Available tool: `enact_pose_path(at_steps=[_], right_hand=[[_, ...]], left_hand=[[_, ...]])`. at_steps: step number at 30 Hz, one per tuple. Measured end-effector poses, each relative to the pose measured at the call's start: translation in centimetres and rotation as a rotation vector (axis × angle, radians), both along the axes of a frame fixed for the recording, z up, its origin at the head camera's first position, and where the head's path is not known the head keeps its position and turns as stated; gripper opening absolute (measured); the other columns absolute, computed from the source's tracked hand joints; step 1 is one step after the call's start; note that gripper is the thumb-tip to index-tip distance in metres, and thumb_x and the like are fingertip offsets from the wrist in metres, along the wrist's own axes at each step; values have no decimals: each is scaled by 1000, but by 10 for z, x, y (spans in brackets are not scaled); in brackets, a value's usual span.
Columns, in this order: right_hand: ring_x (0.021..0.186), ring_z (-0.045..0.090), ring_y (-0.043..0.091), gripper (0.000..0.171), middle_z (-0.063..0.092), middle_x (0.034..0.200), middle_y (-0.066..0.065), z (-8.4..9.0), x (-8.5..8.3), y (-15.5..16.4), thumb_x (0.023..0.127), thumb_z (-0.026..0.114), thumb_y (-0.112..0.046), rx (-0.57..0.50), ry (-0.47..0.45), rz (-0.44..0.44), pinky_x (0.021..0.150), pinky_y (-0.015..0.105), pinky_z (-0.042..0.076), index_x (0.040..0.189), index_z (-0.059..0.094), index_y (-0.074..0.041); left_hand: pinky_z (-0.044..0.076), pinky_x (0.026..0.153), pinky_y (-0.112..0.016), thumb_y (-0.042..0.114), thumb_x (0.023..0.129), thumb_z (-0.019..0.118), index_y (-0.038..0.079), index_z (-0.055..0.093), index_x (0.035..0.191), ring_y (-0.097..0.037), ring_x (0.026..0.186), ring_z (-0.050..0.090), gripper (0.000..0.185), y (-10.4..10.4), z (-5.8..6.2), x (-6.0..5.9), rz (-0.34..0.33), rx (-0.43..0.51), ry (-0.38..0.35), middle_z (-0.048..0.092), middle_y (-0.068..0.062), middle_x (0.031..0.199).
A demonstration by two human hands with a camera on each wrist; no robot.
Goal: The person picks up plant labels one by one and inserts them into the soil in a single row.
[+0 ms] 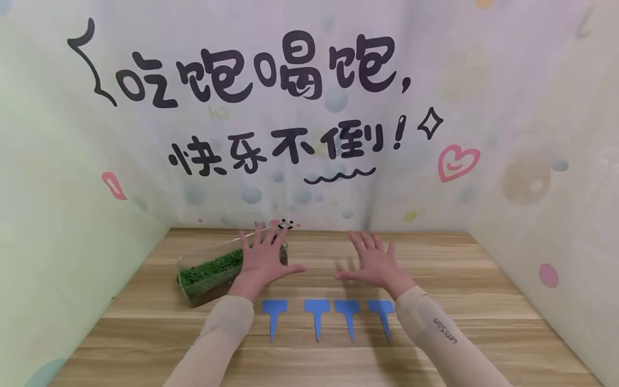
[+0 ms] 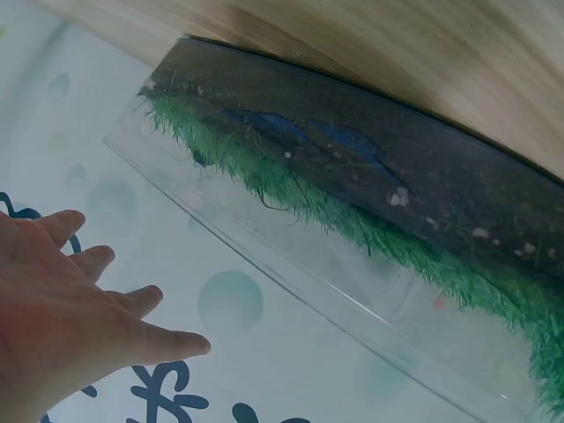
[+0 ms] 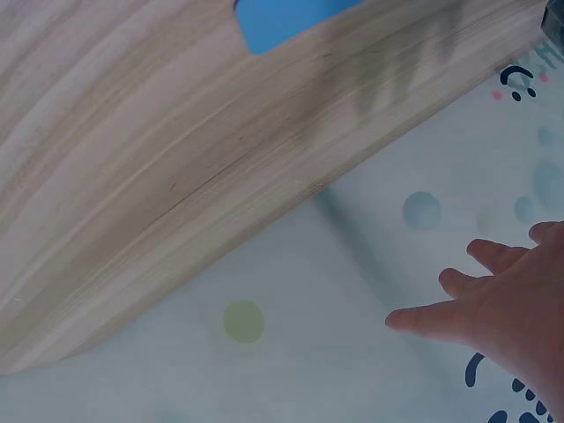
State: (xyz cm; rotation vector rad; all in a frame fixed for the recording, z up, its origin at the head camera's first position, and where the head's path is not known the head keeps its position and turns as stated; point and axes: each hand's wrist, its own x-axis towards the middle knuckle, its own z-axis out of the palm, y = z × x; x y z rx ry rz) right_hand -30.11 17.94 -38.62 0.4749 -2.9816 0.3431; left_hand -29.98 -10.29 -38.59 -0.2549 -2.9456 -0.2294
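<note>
Blue plant labels point(image 1: 329, 317), four T-shaped ones, lie in a row on the wooden table point(image 1: 483, 301) near its front edge, stems pointing toward the person. Both hands hover over the table just behind the row, palms down, fingers straight and spread, holding nothing. The left hand point(image 1: 263, 258) is above the right end of a clear planter box point(image 1: 213, 274) holding soil and a strip of green grass (the box sits toward the table's back left corner, angled); whether the fingers touch its rim I cannot tell. The right hand point(image 1: 374, 260) is near the middle of the table, well apart from the box. A printed backdrop point(image 1: 309, 107) with black characters stands along the table's back edge.
</note>
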Motion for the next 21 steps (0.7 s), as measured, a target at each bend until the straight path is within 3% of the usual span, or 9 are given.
enact_pose_path(at_steps=[14,21], right_hand=[[152,17,48,120,18,166,19,11,-2,-16,70,72,-76,-31,-45,24,113,79,16,161,18,-19],[153,16,46,119,18,167,18,9,-7,-29,71,73,-74,-21,-61,31,115,77,15,162,17,-20]], left_hand=[[11,117,-76,88,71,59,22,31,158,-42,154,16,113,-14,7,1,8,-34,51,18,-5,168],[12,116,-76,84,73,60,24,26,160,-43,153,18,111,-21,9,3,14,-36,38,18,-8,168]])
